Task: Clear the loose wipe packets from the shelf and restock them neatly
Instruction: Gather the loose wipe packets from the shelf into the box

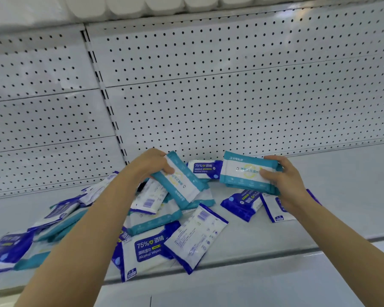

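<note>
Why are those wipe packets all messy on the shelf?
They are out of place: blue packets and teal packets lie jumbled on the shelf, overlapping at odd angles, some face down. Each hand, left and right, holds teal ones.

Two hands; roughly nine blue packets [150, 249], seven teal packets [182, 181].

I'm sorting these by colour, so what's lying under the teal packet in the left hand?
Under the teal packet that the left hand grips lie a white packet back with a barcode and more teal packets. Anything deeper in the pile is covered.
</note>
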Demonstrator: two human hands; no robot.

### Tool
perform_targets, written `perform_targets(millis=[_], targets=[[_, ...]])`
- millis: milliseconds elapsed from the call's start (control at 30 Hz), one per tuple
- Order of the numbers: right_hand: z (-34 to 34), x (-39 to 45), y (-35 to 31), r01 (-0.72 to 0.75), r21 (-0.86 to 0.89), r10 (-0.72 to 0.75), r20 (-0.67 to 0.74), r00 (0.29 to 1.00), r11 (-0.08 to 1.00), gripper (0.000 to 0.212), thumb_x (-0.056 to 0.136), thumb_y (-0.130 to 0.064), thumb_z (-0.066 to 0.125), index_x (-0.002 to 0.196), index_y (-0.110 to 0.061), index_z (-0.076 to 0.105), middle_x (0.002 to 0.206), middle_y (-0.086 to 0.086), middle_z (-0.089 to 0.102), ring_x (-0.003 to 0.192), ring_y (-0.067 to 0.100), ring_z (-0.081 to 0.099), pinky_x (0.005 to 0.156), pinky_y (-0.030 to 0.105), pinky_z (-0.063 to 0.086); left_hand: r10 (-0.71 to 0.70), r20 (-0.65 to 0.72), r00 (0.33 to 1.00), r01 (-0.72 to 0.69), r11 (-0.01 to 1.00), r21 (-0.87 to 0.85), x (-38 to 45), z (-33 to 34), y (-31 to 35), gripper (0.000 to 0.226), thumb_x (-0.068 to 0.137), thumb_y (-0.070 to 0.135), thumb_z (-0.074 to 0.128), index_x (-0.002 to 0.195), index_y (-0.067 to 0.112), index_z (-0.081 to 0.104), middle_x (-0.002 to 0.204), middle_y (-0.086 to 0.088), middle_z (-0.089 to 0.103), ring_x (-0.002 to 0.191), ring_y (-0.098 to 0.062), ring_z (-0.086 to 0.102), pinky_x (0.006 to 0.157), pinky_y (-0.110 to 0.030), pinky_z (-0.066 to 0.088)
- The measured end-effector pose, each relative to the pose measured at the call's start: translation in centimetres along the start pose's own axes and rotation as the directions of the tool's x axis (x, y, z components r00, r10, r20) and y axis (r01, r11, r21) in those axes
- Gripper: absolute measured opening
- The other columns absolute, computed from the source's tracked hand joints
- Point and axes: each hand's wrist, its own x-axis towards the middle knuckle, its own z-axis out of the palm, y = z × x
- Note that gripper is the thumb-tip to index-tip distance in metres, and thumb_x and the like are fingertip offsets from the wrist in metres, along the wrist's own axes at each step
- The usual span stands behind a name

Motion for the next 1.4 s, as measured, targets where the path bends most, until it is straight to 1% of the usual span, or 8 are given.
perform_targets(millis=[100, 200, 400, 700, 933, 1100, 1267, 1400], targets=[[0.4, -1.1, 0.4, 0.016, 0.003, -0.016, 0.034, 0.999, 1.0, 0.037, 0.085, 0.005, 0.066, 0.111, -0.02, 0.06, 0.113, 0.005, 0.062, 0.097, 0.026, 0.067, 0.065, 0.032, 0.059, -0.009, -0.047, 0.999, -0.007, 0.943, -0.332, -0.7, 0.7, -2.2, 0.023, 0.084, 0.001, 0.072, 0.106, 0.002, 0.068, 0.105, -0.014, 0.071, 0.091, -0.025, 0.066, 0.08, -0.036, 0.058], [-0.1, -2.1, 0.5, 0.039, -0.005, -0.039, 0.044, 0.998, 0.999, 0.036, 0.084, 0.006, 0.067, 0.103, -0.025, 0.062, 0.116, 0.008, 0.062, 0.101, 0.029, 0.066, 0.065, 0.033, 0.059, 0.012, -0.071, 0.997, -0.051, 0.816, -0.576, -1.9, 2.9, -3.6, 0.016, 0.087, 0.0, 0.069, 0.099, 0.009, 0.068, 0.099, -0.011, 0.072, 0.085, -0.021, 0.067, 0.076, -0.033, 0.057], [-3.8, -4.9, -0.6, 0.062, -0.009, -0.062, 0.016, 0.998, 0.998, 0.037, 0.082, 0.01, 0.065, 0.096, -0.024, 0.06, 0.107, 0.008, 0.063, 0.094, 0.035, 0.067, 0.057, 0.035, 0.057, 0.148, -0.188, 0.971, -0.234, 0.747, -0.623, -4.3, 8.8, -3.5, 0.042, 0.089, 0.0, 0.065, 0.123, 0.023, 0.056, 0.108, -0.003, 0.068, 0.088, -0.018, 0.067, 0.075, -0.035, 0.056], [-16.3, -10.4, -4.4, 0.115, -0.006, -0.115, -0.102, 0.988, 0.993, 0.037, 0.082, 0.014, 0.061, 0.092, -0.021, 0.057, 0.102, 0.008, 0.063, 0.092, 0.03, 0.067, 0.058, 0.028, 0.057, 0.331, -0.172, 0.928, -0.359, 0.674, -0.645, -10.4, 20.7, 2.8, 0.046, 0.083, -0.009, 0.067, 0.109, 0.028, 0.058, 0.111, -0.006, 0.066, 0.082, -0.012, 0.067, 0.064, -0.03, 0.055], [-30.7, -17.0, -7.5, 0.093, -0.031, -0.098, -0.223, 0.97, 0.995, 0.036, 0.08, 0.014, 0.064, 0.09, -0.021, 0.058, 0.098, 0.01, 0.066, 0.084, 0.032, 0.07, 0.064, 0.04, 0.057, 0.352, -0.067, 0.933, -0.29, 0.631, -0.72, -17.4, 32.6, 8.1, 0.046, 0.081, -0.009, 0.069, 0.105, 0.03, 0.061, 0.117, -0.01, 0.066, 0.09, -0.021, 0.069, 0.078, -0.039, 0.058], [-40.2, -21.7, -8.8, 0.082, -0.07, -0.1, -0.313, 0.944, 0.994, 0.036, 0.079, 0.012, 0.066, 0.088, -0.022, 0.059, 0.11, 0.02, 0.064, 0.094, 0.039, 0.068, 0.076, 0.05, 0.058, 0.378, 0.031, 0.925, -0.232, 0.629, -0.742, -22.1, 40.8, 12.5, 0.045, 0.082, -0.009, 0.069, 0.112, 0.022, 0.058, 0.11, -0.007, 0.068, 0.083, -0.018, 0.071, 0.066, -0.033, 0.059], [-47.9, -24.7, -10.7, 0.053, -0.053, -0.069, -0.389, 0.918, 0.997, 0.032, 0.085, 0.013, 0.06, 0.101, -0.013, 0.051, 0.1, 0.008, 0.061, 0.067, 0.015, 0.071, 0.05, 0.028, 0.057, 0.385, 0.126, 0.914, -0.16, 0.63, -0.76, -24.1, 47.8, 16.4, 0.046, 0.08, -0.008, 0.071, 0.115, 0.02, 0.058, 0.113, -0.009, 0.068, 0.09, -0.023, 0.071, 0.077, -0.042, 0.059], [-53.3, -24.9, -10.8, 0.014, -0.097, -0.058, -0.464, 0.884, 0.995, 0.032, 0.084, 0.009, 0.065, 0.101, -0.015, 0.054, 0.105, 0.007, 0.062, 0.072, 0.021, 0.07, 0.048, 0.027, 0.055, 0.401, 0.189, 0.896, -0.129, 0.643, -0.755, -24.4, 52.8, 19.4, 0.046, 0.08, -0.01, 0.069, 0.114, 0.019, 0.058, 0.108, -0.006, 0.068, 0.084, -0.02, 0.07, 0.066, -0.032, 0.058]])
